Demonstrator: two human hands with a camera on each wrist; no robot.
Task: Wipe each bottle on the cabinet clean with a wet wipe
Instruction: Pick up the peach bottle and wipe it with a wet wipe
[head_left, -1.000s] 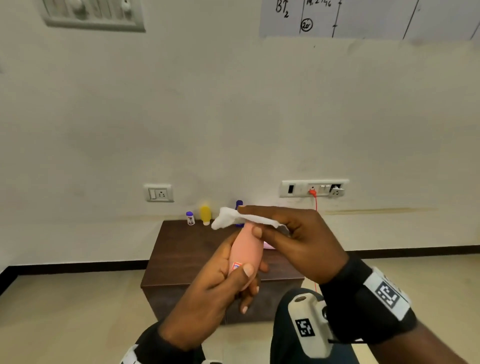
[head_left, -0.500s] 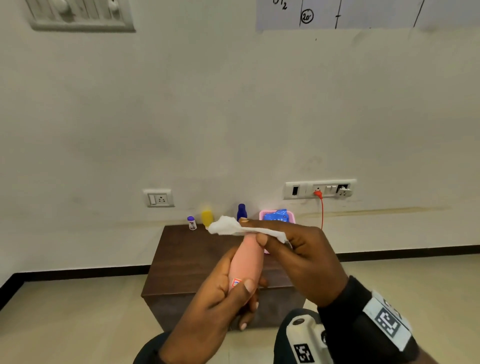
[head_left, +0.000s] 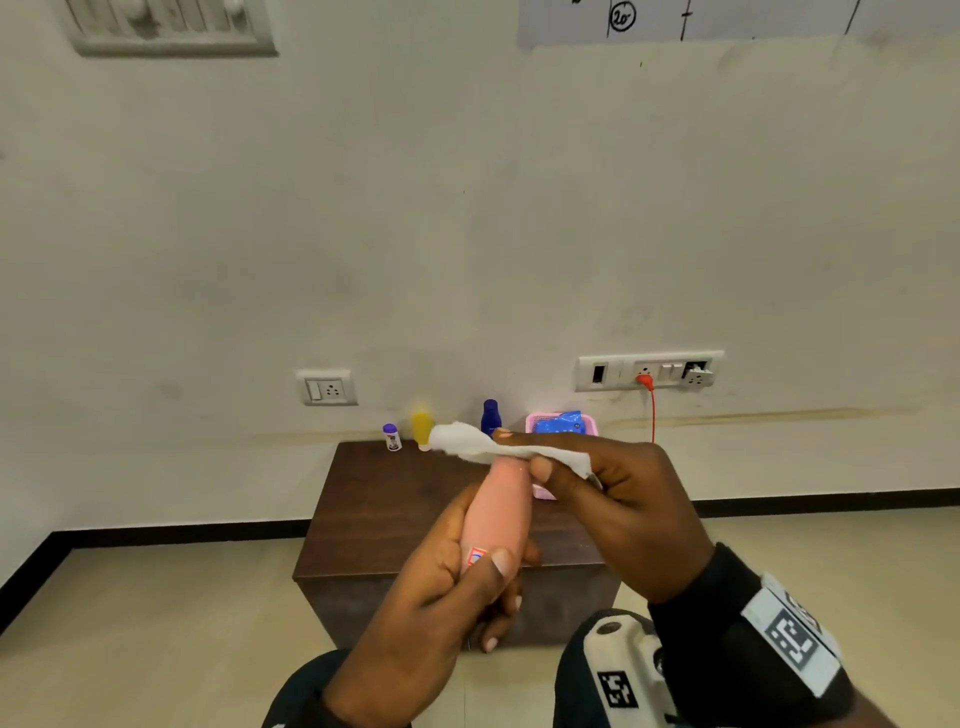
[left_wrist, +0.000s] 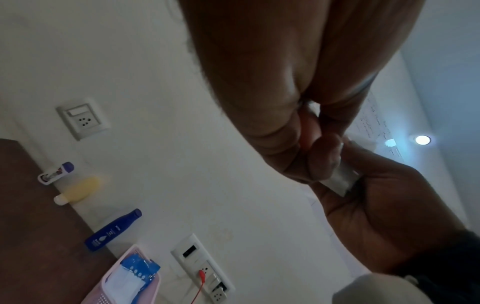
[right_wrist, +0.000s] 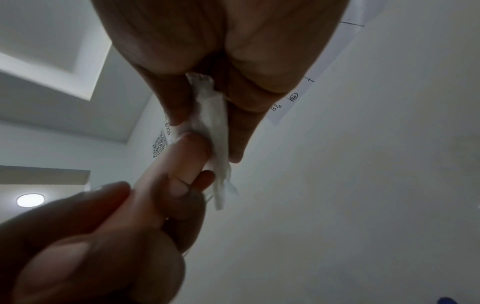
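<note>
**Pink bottle held up, wipe pressed over its top**

The pink bottle (head_left: 496, 525) is off the cabinet, held in the air in front of it, tilted a little with its top end away from the person. The left hand (head_left: 415, 618) grips its lower half, thumb laid across the front beside a small red-and-blue label, fingers curled round the back.

Above that grip, the white wet wipe (head_left: 498, 447) lies draped across the bottle's top end. The right hand (head_left: 618, 509) pinches the wipe against the bottle between thumb and forefinger; one loose end of the wipe trails out to the left, past the bottle, and the other is bunched inside the right palm.

Beyond both hands stands the dark wooden cabinet (head_left: 395, 499), against the wall. At its back edge stand, from left to right, a small white bottle with a purple cap (head_left: 391, 436), a yellow bottle (head_left: 422, 427), a dark blue bottle (head_left: 490, 417), and a pink basket (head_left: 535, 422) holding a blue wipe packet (head_left: 558, 422).
</note>
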